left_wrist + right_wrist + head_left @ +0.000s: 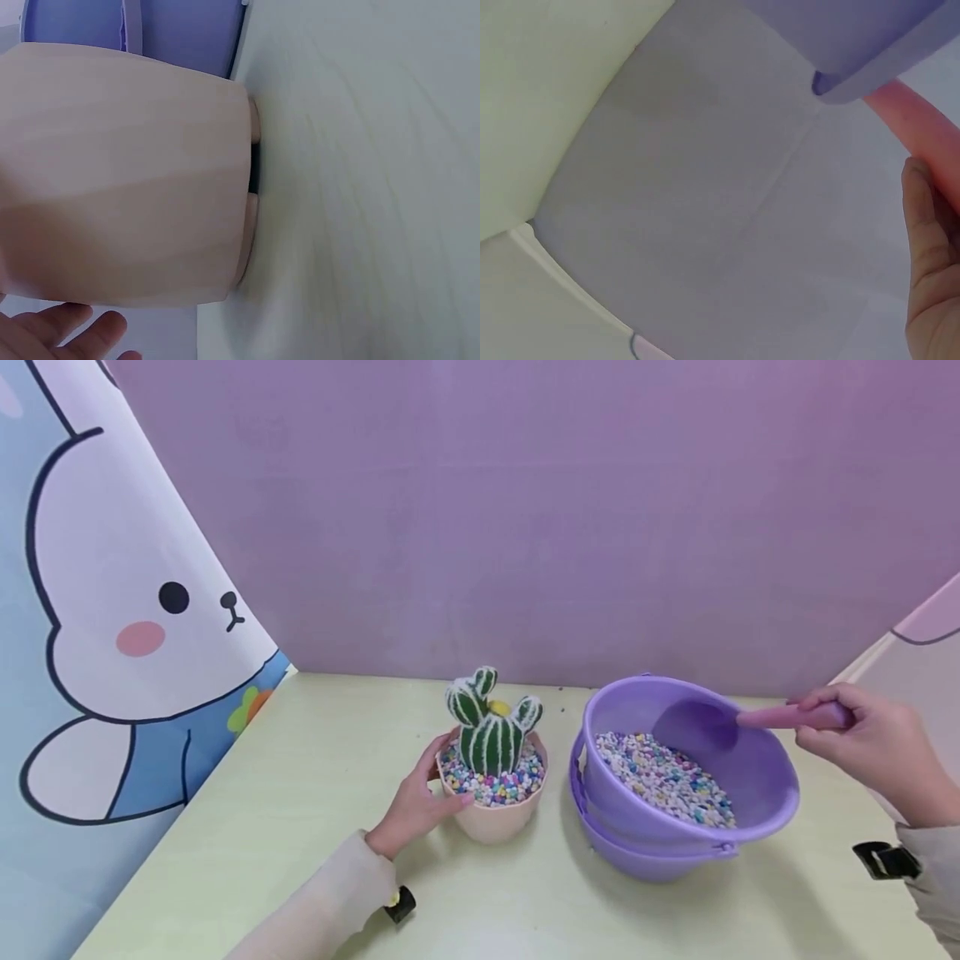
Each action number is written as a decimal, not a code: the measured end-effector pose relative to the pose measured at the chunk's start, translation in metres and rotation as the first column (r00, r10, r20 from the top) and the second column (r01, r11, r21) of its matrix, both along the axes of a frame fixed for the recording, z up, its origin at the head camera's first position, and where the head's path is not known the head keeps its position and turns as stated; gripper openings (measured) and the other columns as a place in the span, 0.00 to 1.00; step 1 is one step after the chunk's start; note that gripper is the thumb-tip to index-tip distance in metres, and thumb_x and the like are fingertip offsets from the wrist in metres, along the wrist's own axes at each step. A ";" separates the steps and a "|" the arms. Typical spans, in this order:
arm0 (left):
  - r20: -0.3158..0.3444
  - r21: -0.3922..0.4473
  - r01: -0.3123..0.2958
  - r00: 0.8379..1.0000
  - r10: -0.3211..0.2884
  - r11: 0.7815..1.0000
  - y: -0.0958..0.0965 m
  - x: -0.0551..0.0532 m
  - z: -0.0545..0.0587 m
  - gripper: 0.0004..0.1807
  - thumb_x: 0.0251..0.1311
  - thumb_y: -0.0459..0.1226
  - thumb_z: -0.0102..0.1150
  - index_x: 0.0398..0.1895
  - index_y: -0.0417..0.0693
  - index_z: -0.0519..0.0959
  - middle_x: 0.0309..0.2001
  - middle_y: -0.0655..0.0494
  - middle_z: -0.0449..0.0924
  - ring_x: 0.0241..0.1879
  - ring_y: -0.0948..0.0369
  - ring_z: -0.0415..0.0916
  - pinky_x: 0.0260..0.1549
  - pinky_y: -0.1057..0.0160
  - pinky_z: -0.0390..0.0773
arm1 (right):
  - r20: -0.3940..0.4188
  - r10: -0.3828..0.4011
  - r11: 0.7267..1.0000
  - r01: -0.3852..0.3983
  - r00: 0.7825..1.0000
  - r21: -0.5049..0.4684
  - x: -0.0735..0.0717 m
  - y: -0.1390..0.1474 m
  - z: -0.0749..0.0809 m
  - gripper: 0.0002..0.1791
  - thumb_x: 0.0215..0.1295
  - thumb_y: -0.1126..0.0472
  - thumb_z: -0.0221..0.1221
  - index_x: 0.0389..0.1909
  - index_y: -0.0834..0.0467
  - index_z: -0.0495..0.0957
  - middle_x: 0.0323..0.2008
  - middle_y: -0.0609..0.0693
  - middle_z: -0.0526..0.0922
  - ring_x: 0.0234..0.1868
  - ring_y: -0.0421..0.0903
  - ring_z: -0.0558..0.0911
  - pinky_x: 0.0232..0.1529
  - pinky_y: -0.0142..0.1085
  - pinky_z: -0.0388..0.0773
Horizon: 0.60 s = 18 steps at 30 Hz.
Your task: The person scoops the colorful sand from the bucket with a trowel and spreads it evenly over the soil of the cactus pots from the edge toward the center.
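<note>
My left hand [420,802] holds a pale pink flowerpot [491,822] at its left side, thumb near the front rim and fingers round the back. A green, white-striped cactus [491,745] with a yellow top stands upright in the pot among colourful pebbles [498,789]. In the left wrist view, the pot [127,172] appears sideways, with fingertips [97,335] beyond it. My right hand [877,739] grips the pink handle of a scoop [798,717] over the right rim of a purple bucket [757,802]; its darker purple end reaches inside. Pebbles [667,781] cover the bucket's bottom.
The bucket's carrying handle [576,777] hangs along its outer left side. A pale yellow-green tabletop [300,760] lies under everything. Behind it rises a mauve wall [487,527], and a cartoon-printed panel [112,693] flanks the left edge. Several stray specks lie near the back.
</note>
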State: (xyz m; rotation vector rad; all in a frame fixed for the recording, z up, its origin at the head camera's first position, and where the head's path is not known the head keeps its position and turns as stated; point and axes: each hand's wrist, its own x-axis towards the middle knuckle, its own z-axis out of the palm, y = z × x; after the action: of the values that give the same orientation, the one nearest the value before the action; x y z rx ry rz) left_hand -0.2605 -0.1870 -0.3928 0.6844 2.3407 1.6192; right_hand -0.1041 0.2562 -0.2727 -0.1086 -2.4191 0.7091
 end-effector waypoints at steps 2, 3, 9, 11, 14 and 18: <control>0.009 0.005 0.002 1.000 -0.002 1.000 0.000 0.001 0.000 0.48 0.49 0.42 0.71 0.73 0.53 0.56 0.63 0.43 0.67 0.54 0.48 0.68 0.49 0.42 0.71 | 0.030 0.007 0.999 -0.006 1.000 -0.036 -0.001 0.002 -0.002 0.14 0.42 0.75 0.63 0.24 0.51 0.77 0.28 0.12 0.72 0.25 0.21 0.70 0.23 0.18 0.64; 0.013 0.009 0.006 1.000 -0.007 1.000 0.000 0.001 0.000 0.48 0.49 0.42 0.71 0.73 0.53 0.56 0.63 0.43 0.67 0.54 0.48 0.68 0.49 0.42 0.71 | 0.046 0.004 0.999 -0.002 0.999 -0.041 -0.002 0.003 -0.003 0.13 0.43 0.74 0.63 0.24 0.53 0.76 0.28 0.12 0.72 0.25 0.21 0.70 0.24 0.18 0.63; 0.031 0.030 0.011 0.999 -0.012 1.000 0.000 0.000 0.000 0.49 0.48 0.41 0.71 0.73 0.53 0.56 0.62 0.43 0.68 0.53 0.48 0.69 0.49 0.43 0.71 | 0.170 -0.057 0.998 0.062 0.984 -0.022 -0.015 0.006 -0.002 0.10 0.51 0.66 0.64 0.23 0.50 0.72 0.20 0.19 0.73 0.23 0.27 0.67 0.23 0.25 0.61; 0.030 0.028 0.004 1.000 -0.005 1.000 -0.001 0.000 0.000 0.49 0.48 0.40 0.71 0.73 0.54 0.56 0.62 0.43 0.68 0.53 0.49 0.69 0.48 0.43 0.72 | 0.213 -0.029 0.997 0.043 0.977 -0.062 -0.021 0.006 -0.001 0.09 0.56 0.63 0.63 0.25 0.55 0.71 0.18 0.23 0.77 0.24 0.29 0.67 0.25 0.26 0.62; 0.021 0.024 0.004 1.000 -0.004 1.000 -0.001 0.000 0.001 0.48 0.48 0.39 0.71 0.73 0.54 0.57 0.61 0.44 0.68 0.52 0.49 0.69 0.47 0.45 0.73 | 0.252 0.059 0.985 -0.016 0.966 -0.169 -0.028 0.006 0.001 0.09 0.62 0.63 0.61 0.30 0.61 0.69 0.22 0.33 0.84 0.29 0.29 0.70 0.29 0.24 0.63; 0.006 0.030 0.018 1.000 -0.019 0.999 -0.002 -0.001 0.002 0.48 0.48 0.39 0.71 0.73 0.54 0.57 0.61 0.43 0.69 0.51 0.50 0.70 0.46 0.47 0.73 | 0.306 0.112 0.981 -0.055 0.945 -0.188 -0.038 0.005 0.002 0.11 0.64 0.62 0.60 0.30 0.63 0.69 0.26 0.40 0.86 0.29 0.31 0.70 0.31 0.24 0.62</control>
State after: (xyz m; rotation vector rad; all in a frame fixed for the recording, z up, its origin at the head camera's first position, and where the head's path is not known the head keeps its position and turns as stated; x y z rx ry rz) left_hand -0.2614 -0.1887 -0.3908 0.7037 2.3033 1.6489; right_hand -0.1425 0.2610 -0.2702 -0.2058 -2.6717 1.0140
